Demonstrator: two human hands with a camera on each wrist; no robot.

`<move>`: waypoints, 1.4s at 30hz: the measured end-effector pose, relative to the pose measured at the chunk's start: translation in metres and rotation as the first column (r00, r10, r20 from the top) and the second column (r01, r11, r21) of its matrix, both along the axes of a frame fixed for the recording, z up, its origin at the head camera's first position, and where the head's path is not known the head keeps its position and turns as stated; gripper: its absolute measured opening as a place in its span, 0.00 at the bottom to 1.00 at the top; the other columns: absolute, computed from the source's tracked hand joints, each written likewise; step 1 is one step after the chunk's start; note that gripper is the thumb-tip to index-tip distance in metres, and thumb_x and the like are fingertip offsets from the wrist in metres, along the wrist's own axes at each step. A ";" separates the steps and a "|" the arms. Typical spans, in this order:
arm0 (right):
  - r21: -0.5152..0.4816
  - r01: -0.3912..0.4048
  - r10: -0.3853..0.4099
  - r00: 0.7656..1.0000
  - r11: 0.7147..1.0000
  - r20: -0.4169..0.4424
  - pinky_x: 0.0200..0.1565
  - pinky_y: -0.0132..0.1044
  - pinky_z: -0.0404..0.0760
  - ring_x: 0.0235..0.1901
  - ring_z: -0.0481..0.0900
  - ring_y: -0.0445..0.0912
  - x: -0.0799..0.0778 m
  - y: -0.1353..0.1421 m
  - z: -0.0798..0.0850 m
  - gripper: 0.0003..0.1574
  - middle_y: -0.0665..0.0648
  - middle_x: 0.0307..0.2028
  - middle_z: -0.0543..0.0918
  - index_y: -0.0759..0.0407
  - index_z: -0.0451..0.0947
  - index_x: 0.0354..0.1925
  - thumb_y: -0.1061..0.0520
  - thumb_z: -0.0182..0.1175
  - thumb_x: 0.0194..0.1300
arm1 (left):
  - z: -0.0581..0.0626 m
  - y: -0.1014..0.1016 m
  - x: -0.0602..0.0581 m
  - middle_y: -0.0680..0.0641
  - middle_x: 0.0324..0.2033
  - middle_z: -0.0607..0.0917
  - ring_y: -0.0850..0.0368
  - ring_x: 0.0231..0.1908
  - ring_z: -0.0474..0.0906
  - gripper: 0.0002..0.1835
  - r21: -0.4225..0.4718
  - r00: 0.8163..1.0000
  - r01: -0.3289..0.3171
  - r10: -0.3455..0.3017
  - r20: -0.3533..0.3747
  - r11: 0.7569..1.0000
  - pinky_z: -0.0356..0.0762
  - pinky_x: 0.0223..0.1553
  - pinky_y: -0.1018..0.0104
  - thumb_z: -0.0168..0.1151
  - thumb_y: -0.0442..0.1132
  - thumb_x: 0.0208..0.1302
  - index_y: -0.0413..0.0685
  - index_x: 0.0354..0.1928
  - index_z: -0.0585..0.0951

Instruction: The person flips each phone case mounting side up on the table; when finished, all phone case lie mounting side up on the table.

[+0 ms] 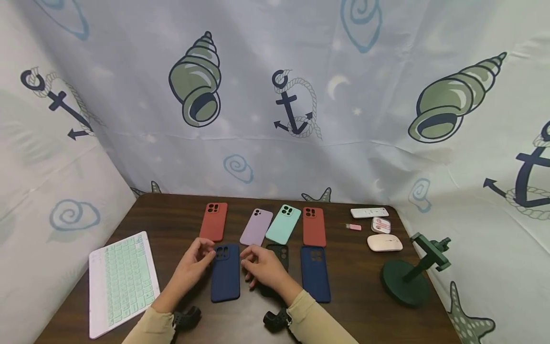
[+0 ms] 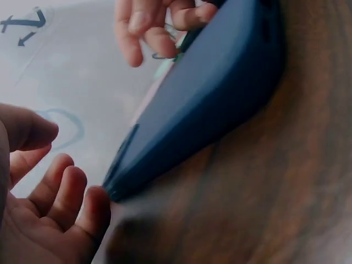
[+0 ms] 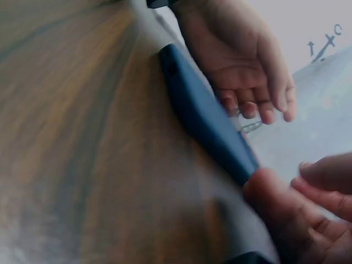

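A dark blue phone case point(image 1: 225, 279) lies back up on the table between the two hands, its camera cutouts toward the far end. My left hand point(image 1: 193, 263) is at its left side near the top corner, fingers loosely bent. In the left wrist view, the fingertips point(image 2: 99, 201) are right at the end of the blue case point(image 2: 203, 82). My right hand point(image 1: 267, 268) is just right of the case with relaxed fingers, partly covering a black phone case point(image 1: 281, 253). Neither hand grips anything.
Behind lie a red case point(image 1: 214, 222), a lilac case point(image 1: 256, 227), a mint case point(image 1: 283, 224) and another red case point(image 1: 314, 227). A second blue case point(image 1: 315, 277) is at right, near a mouse point(image 1: 384, 242) and green stand point(image 1: 406, 284). A keyboard point(image 1: 124, 282) lies left.
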State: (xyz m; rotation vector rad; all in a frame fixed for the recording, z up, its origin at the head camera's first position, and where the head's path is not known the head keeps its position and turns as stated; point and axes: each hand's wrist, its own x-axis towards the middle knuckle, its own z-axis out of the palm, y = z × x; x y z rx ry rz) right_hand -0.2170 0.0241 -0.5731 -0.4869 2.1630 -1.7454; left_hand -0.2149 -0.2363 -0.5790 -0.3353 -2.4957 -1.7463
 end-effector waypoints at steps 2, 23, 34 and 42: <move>-0.008 0.009 -0.009 1.000 1.000 0.008 0.22 0.45 0.85 0.25 0.86 0.52 0.002 -0.001 -0.003 0.14 0.64 0.40 0.85 0.59 0.79 0.54 0.58 0.61 0.73 | -0.005 0.002 0.000 0.42 0.39 0.78 0.60 0.35 0.74 0.13 0.011 1.000 0.023 -0.023 -0.006 1.000 0.75 0.34 0.68 0.61 0.38 0.73 0.40 0.54 0.74; 0.059 -0.028 0.033 0.996 0.998 -0.086 0.20 0.43 0.83 0.28 0.86 0.48 0.002 0.003 -0.009 0.16 0.56 0.46 0.87 0.53 0.80 0.56 0.59 0.62 0.72 | -0.009 0.007 0.001 0.49 0.45 0.78 0.59 0.39 0.74 0.12 -0.202 0.999 0.025 -0.016 0.045 0.979 0.75 0.39 0.70 0.66 0.44 0.69 0.52 0.51 0.79; 0.012 -0.032 0.034 0.976 0.999 -0.214 0.17 0.41 0.81 0.25 0.86 0.48 0.004 -0.001 -0.008 0.15 0.56 0.47 0.87 0.51 0.81 0.53 0.63 0.62 0.70 | -0.008 0.003 0.000 0.47 0.45 0.78 0.58 0.39 0.75 0.16 -0.171 0.995 0.095 -0.095 0.006 0.981 0.75 0.39 0.69 0.68 0.48 0.67 0.58 0.54 0.79; 0.073 -0.058 0.088 0.851 0.996 -0.518 0.32 0.26 0.80 0.33 0.81 0.32 0.003 -0.005 -0.006 0.06 0.50 0.50 0.84 0.48 0.84 0.43 0.56 0.67 0.68 | -0.006 -0.001 0.003 0.45 0.49 0.76 0.51 0.41 0.74 0.26 -0.163 0.986 0.159 -0.164 -0.022 0.974 0.75 0.39 0.68 0.70 0.46 0.66 0.62 0.65 0.74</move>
